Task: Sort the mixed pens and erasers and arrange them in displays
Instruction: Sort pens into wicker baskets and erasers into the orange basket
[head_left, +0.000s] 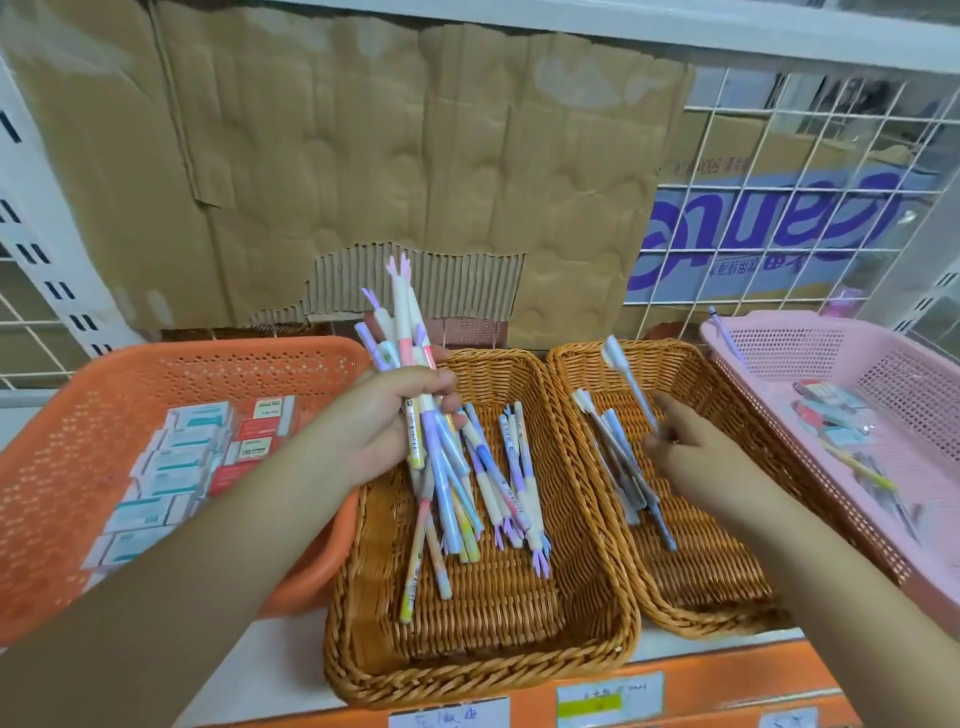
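Just left of the frame's centre, the left hand (387, 415) is clenched around a bundle of pastel pens (402, 322). Their tops fan upward against the cardboard sheet (363, 156) and their lower ends hang over the left wicker basket (467, 670). More loose pens (514, 488) lie in that basket, mostly pointing toward the bottom of the frame.

Right of centre, the right hand (691, 447) pinches 1 grey-blue pen (626, 374) by its lower end between thumb and fingertips. The pen tilts up and to the left above the right wicker basket (691, 618), where a small pile of similar grey pens (623, 478) rests. The 2 wicker baskets stand side by side, touching.

At the left edge, an orange plastic basket (208, 364) holds boxed erasers (176, 457) packed in rows. At the right edge, a pink plastic basket (810, 338) holds a mix of erasers and pens (836, 415). White wire mesh (779, 182) fills the upper right, and paper labels (608, 699) sit along the shelf edge at the bottom.
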